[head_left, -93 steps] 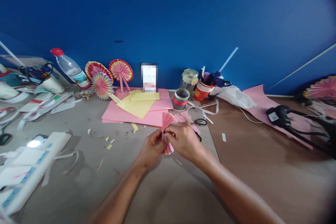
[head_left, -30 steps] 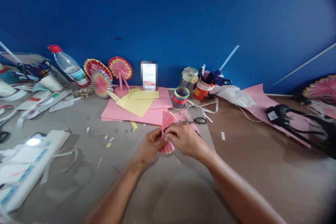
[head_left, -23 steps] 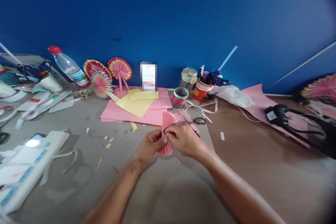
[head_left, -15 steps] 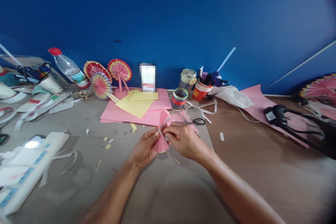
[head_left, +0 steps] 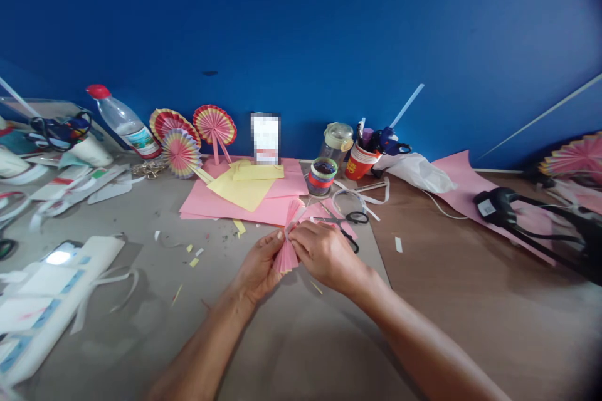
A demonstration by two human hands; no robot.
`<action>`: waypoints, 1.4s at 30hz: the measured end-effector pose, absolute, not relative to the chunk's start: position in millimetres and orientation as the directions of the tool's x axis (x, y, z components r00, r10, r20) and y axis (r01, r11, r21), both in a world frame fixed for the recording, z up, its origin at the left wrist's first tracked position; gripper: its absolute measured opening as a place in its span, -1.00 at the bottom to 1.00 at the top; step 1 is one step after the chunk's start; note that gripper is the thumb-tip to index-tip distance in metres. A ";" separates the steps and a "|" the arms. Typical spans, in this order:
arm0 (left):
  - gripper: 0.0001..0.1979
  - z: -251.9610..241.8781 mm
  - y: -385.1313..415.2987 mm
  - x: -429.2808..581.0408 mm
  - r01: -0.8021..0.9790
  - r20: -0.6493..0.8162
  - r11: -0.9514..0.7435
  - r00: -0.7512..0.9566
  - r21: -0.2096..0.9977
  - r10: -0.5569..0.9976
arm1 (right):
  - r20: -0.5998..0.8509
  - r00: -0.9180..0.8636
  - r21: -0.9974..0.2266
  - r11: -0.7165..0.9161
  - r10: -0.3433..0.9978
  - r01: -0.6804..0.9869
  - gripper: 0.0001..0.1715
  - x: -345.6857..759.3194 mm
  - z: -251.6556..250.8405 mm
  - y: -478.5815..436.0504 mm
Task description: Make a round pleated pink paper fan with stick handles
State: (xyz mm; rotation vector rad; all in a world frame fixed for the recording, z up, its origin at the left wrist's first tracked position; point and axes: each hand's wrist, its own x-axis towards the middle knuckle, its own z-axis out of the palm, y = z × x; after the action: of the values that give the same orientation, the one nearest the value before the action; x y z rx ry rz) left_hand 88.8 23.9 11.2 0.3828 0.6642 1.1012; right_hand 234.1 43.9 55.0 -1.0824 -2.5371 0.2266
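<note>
Left hand (head_left: 258, 264) grips, thumb (head_left: 273, 244) uppermost, forearm (head_left: 209, 332) angled toward 7 o'clock. Right hand (head_left: 325, 252) pinches, forearm (head_left: 414, 326) angled toward 4 o'clock.

I count 2 hands (head_left: 260, 265), 1 pink pleated pc. (head_left: 286, 257) betw. them, 3 round fans (head_left: 215, 125) back L, 1 part-seen fan (head_left: 574, 155) far R, 1 red-capped btl. (head_left: 123, 119), 1 lidded jar (head_left: 339, 135).

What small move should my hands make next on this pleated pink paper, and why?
I'd probably pinch the middle of the pleated pink paper more firmly with your right hand, bracing it with your left hand: both grip it near there, and it fans out above and below, so the middle looks worth securing.
</note>
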 end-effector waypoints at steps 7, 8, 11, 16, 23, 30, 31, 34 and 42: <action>-0.86 13.2 23.6 90.3 -0.719 -0.305 0.409 0.280 0.561 0.910 | 0.269 -0.655 -0.233 0.708 0.706 0.667 -0.82 235.2 55.8 42.5; -0.85 13.6 23.5 90.6 -0.723 -0.308 0.403 0.269 0.562 0.913 | 0.271 -0.656 -0.233 0.709 0.704 0.665 -0.82 235.3 55.8 42.3; -0.83 13.9 22.8 91.4 -0.717 -0.326 0.392 0.238 0.577 0.915 | 0.280 -0.656 -0.231 0.713 0.701 0.662 -0.81 234.9 55.4 41.9; -0.80 12.9 21.8 92.7 -0.678 -0.356 0.409 0.226 0.611 0.907 | 0.267 -0.646 -0.239 0.698 0.715 0.675 -0.80 232.5 53.6 40.8; -0.79 15.1 22.0 92.6 -0.658 -0.380 0.428 0.225 0.620 0.897 | 0.272 -0.571 -0.331 0.632 0.775 0.700 -0.81 231.7 49.4 41.3; -0.84 14.0 21.9 91.6 -0.640 -0.348 0.403 0.218 0.654 0.912 | 0.274 -0.569 -0.412 0.629 0.775 0.659 -0.82 232.2 52.7 40.4; -0.85 13.3 21.9 91.5 -0.638 -0.343 0.396 0.213 0.660 0.915 | 0.273 -0.569 -0.418 0.629 0.776 0.656 -0.82 231.9 53.6 40.0; -0.86 12.0 22.0 91.2 -0.636 -0.344 0.392 0.205 0.665 0.916 | 0.269 -0.571 -0.411 0.629 0.776 0.660 -0.83 231.0 54.8 39.5; -0.81 13.2 21.6 91.3 -0.690 -0.348 0.412 0.241 0.595 0.906 | 0.292 -0.529 -0.404 0.604 0.797 0.687 -0.82 230.6 51.6 40.3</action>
State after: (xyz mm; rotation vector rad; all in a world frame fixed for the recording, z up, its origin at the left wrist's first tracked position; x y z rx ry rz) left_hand 91.3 21.6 13.2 0.3505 0.7242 1.1228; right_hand 230.6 40.3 51.6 -1.1798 -2.3846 0.3320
